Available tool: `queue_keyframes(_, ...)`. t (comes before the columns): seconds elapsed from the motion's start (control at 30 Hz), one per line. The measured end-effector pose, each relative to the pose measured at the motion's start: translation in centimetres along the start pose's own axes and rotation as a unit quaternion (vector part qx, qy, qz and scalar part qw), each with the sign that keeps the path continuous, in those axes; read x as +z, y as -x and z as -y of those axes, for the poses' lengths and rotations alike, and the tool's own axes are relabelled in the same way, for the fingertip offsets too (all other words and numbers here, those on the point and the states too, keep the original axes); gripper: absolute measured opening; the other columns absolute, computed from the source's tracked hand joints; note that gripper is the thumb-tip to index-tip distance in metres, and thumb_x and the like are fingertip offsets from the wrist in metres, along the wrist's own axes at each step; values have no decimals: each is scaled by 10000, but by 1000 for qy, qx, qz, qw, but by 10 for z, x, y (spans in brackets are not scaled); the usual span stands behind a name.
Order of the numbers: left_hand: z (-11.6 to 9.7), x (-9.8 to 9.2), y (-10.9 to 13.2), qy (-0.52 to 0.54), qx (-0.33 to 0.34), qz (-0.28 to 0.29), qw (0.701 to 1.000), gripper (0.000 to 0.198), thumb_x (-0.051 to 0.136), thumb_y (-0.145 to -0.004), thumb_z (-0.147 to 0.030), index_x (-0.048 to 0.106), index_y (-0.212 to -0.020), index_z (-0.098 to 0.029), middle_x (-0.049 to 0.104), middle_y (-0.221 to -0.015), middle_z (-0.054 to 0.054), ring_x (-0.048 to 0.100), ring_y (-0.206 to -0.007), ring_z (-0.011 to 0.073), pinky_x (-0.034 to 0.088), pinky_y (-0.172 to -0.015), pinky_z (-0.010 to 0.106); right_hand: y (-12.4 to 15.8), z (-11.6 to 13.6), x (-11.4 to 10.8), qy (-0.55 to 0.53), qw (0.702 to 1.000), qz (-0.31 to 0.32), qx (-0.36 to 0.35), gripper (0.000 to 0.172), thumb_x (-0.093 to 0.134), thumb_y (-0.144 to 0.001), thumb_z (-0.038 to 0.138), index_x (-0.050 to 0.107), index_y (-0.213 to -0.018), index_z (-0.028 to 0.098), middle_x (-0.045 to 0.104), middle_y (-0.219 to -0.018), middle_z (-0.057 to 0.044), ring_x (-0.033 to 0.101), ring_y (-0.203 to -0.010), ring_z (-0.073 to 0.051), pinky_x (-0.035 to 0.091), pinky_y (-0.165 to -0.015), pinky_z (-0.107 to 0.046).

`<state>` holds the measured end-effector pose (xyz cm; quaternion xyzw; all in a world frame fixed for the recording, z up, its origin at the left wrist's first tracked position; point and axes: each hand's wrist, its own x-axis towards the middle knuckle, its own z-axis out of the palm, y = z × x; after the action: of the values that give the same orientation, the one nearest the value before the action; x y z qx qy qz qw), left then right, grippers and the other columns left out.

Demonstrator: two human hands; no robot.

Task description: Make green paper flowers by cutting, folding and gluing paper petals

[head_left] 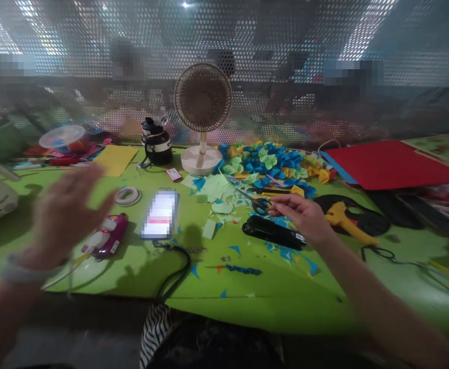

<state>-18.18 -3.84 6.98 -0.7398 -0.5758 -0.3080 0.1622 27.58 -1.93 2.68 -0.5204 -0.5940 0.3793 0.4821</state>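
Observation:
My left hand (68, 210) is raised at the left, blurred, with its fingers stretched out, the thumb apart and nothing in it. At the right, my right hand (301, 212) pinches the dark handle loops of a pair of scissors (260, 205). The blades point away to the left over light green paper pieces (218, 188). A black stapler (273, 233) lies just below this hand. Nearer the front edge is a thin pointed tool with a twisted blue part (243, 269). A lit phone (160, 214) on a black strap lies between the hands.
A fan (203, 97) and black bottle (157, 142) stand at the back. Folded paper flowers (266, 159) are heaped beside the fan. Red sheets (393, 161) and a yellow glue gun (349, 223) lie right. A purple power strip (112, 238) and tape roll (127, 196) are left.

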Motion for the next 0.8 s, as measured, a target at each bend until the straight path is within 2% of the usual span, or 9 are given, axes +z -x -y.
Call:
queue_keyframes(0.1,-68,27,14,11,108,132,985,357,487,-935,-391,599,-1208,-190,670,-1227,81,628,-1090,239,503,-933,390,6,5,13,57,996,47,-45,306,661,-801,442,691,-949,177,742,-832,-66,711,-709,-193,593,-702,-343)
queue_keyframes(0.2,-123,59,20,20,92,249,964,452,504,-917,-444,556,-1251,-143,664,-1172,139,643,-1023,269,535,-791,369,14,10,25,130,983,96,-85,273,582,-865,389,695,-1006,184,752,-853,-69,720,-763,-205,587,-726,-341)
queue_keyframes(0.27,-144,79,20,37,79,301,950,480,551,-882,-471,554,-1219,-129,653,-1113,154,638,-990,283,526,-751,366,18,13,32,174,969,128,-121,256,544,-892,340,700,-1029,190,757,-873,-70,720,-785,-204,579,-725,-330)
queue_keyframes(0.4,-153,105,21,129,51,328,934,185,549,-894,-322,609,-900,-147,644,-898,107,629,-821,244,493,-708,349,26,11,42,229,937,173,-201,256,498,-920,270,705,-1057,206,757,-896,-62,706,-793,-180,558,-735,-298)
queue_keyframes(0.47,-152,108,23,225,16,301,927,121,596,-862,-298,603,-843,-179,637,-849,72,617,-731,208,484,-658,320,29,12,42,245,926,177,-225,268,481,-929,257,706,-1068,217,754,-903,-60,701,-806,-177,551,-741,-292)
queue_keyframes(0.57,-151,102,20,369,-54,242,895,171,672,-805,-338,587,-751,-200,657,-948,83,649,-771,204,506,-641,302,31,19,36,270,919,155,-243,277,477,-929,264,715,-1068,235,755,-932,-64,699,-846,-193,550,-765,-313)
queue_keyframes(0.63,-152,98,14,455,-123,246,847,225,700,-777,-382,566,-749,-203,673,-973,82,681,-795,215,522,-597,289,30,27,26,282,923,106,-240,271,490,-921,288,722,-1056,244,755,-956,-63,697,-877,-209,549,-801,-342)
queue_keyframes(0.73,-154,98,2,557,-225,333,727,344,722,-744,-461,500,-808,-206,680,-783,36,707,-675,214,468,-445,231,24,37,8,287,935,15,-210,264,508,-915,334,723,-1039,244,752,-983,-56,693,-899,-221,544,-847,-367)
queue_keyframes(0.8,-157,101,-3,600,-258,342,675,403,753,-718,-454,497,-898,-201,681,-743,12,708,-632,192,434,-423,194,18,40,-5,294,938,-26,-183,262,522,-906,355,723,-1031,244,749,-991,-53,694,-890,-225,547,-844,-370)
